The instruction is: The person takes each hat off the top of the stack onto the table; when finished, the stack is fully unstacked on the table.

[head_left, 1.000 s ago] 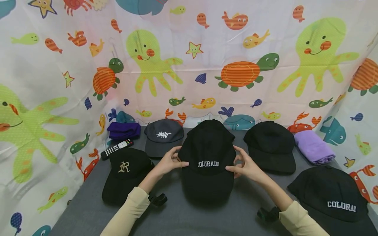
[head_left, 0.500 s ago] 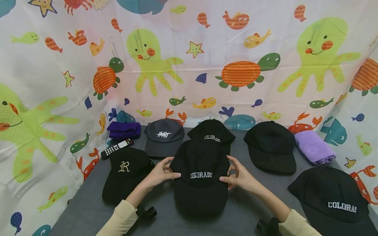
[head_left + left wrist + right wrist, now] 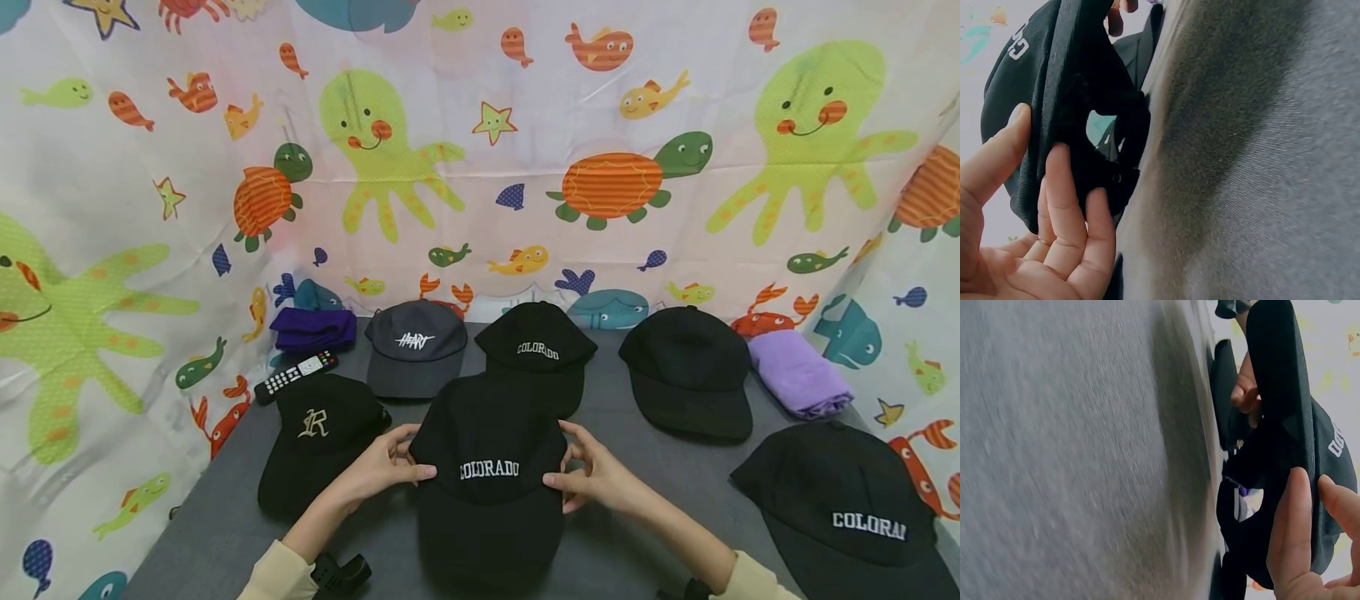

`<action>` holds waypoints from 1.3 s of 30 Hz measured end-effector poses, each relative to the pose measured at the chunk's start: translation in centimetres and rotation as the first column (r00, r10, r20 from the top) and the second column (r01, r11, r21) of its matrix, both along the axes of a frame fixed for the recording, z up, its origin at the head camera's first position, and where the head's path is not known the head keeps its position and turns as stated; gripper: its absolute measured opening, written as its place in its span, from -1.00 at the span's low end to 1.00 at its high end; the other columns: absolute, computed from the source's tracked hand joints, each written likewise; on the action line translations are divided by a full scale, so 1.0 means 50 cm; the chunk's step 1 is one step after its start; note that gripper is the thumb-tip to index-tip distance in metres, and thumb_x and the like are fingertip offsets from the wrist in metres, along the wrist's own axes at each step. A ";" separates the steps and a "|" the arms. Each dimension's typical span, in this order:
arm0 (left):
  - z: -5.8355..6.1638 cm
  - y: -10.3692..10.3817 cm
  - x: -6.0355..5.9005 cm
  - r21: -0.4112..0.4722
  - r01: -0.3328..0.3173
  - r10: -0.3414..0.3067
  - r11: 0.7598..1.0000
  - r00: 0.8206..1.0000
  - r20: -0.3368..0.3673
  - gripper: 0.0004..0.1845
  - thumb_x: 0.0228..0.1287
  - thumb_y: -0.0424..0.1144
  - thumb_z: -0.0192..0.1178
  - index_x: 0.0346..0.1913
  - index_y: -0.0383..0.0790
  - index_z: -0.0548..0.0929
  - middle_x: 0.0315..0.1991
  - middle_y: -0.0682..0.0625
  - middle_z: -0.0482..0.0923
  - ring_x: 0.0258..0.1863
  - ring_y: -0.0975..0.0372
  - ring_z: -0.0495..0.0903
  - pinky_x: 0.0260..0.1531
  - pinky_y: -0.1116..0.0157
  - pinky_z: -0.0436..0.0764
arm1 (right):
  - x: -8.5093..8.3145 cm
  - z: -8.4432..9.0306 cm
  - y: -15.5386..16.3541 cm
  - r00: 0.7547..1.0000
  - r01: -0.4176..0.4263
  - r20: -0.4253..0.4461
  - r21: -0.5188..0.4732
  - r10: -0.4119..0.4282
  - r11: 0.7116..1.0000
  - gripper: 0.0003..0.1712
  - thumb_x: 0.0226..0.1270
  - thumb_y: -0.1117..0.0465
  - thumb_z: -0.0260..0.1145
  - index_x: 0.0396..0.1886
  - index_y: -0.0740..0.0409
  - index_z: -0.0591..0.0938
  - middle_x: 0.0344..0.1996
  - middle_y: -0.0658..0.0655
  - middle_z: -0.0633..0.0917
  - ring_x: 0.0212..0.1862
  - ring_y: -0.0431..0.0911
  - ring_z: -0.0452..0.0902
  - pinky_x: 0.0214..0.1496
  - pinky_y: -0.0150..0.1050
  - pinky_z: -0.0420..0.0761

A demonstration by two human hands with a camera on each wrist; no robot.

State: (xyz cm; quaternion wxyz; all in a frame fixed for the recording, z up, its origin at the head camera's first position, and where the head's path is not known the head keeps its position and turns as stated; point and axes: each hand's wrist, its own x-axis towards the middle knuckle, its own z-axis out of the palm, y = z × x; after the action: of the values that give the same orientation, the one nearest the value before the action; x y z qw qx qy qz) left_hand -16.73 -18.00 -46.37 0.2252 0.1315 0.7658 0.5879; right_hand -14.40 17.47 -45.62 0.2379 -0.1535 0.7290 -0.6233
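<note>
The left hand [image 3: 1029, 231] fills the lower left corner, palm up, thumb lying along the outside of a black cap [image 3: 1066, 94] and fingers [image 3: 1063, 200] curled up inside its edge. The cap is held off the grey cloth [image 3: 1260, 162], which takes up the right side and carries a dark shadow just beside the cap. White letters [image 3: 1017, 42] show on the cap's crown at upper left. A fingertip of another hand [image 3: 1115, 20] shows at the cap's top edge.

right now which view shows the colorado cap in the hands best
The head view: the held cap shows whole, lettering readable, between left hand and right hand. The wrist views show only its underside and brim edge from the side.
</note>
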 end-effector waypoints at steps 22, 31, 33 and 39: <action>0.002 -0.069 0.049 -0.062 -0.025 0.030 0.998 0.996 0.089 -0.12 0.12 -0.14 0.32 0.36 -0.45 0.08 -0.38 -0.14 0.54 -0.39 0.06 0.61 -0.33 0.16 0.64 | 0.047 -0.023 -0.055 0.981 -0.020 0.191 -0.119 0.043 0.993 -0.01 0.24 0.14 0.31 0.44 0.06 -0.15 -0.30 0.13 0.48 -0.40 -0.08 0.59 -0.27 -0.10 0.66; -0.007 -0.082 0.042 -0.123 -0.073 0.081 0.990 0.995 0.058 -0.13 0.09 -0.12 0.34 0.34 -0.44 0.11 -0.42 -0.12 0.55 -0.50 0.11 0.59 -0.46 0.18 0.64 | 0.030 -0.042 -0.075 0.971 -0.024 0.232 -0.160 0.061 0.987 -0.08 0.33 0.07 0.21 0.44 -0.03 -0.19 -0.36 0.11 0.51 -0.35 -0.03 0.63 -0.24 -0.08 0.66; -0.009 -0.083 0.042 -0.135 -0.083 0.089 0.987 0.995 0.043 -0.09 0.09 -0.12 0.35 0.35 -0.45 0.08 -0.42 -0.12 0.54 -0.52 0.11 0.59 -0.47 0.18 0.64 | 0.024 -0.047 -0.077 0.970 -0.023 0.233 -0.164 0.062 0.986 -0.10 0.34 0.07 0.20 0.43 -0.06 -0.17 -0.37 0.11 0.51 -0.35 -0.02 0.64 -0.23 -0.07 0.65; -0.022 -0.076 0.037 -0.157 -0.135 0.130 0.978 0.991 -0.042 -0.11 0.07 -0.14 0.37 0.33 -0.47 0.12 -0.45 -0.11 0.54 -0.58 0.12 0.61 -0.53 0.21 0.64 | 0.003 -0.067 -0.081 0.977 -0.020 0.207 -0.169 0.056 0.985 -0.11 0.35 0.13 0.19 0.43 -0.08 -0.19 -0.34 0.13 0.54 -0.35 -0.01 0.64 -0.23 -0.04 0.65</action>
State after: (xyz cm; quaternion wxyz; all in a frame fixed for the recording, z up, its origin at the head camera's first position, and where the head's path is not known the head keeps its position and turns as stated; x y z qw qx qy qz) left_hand -14.86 -21.82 -47.45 0.1833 0.0710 0.8207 0.5364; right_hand -14.23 13.44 -48.96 0.3120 -0.1199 0.6422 -0.6899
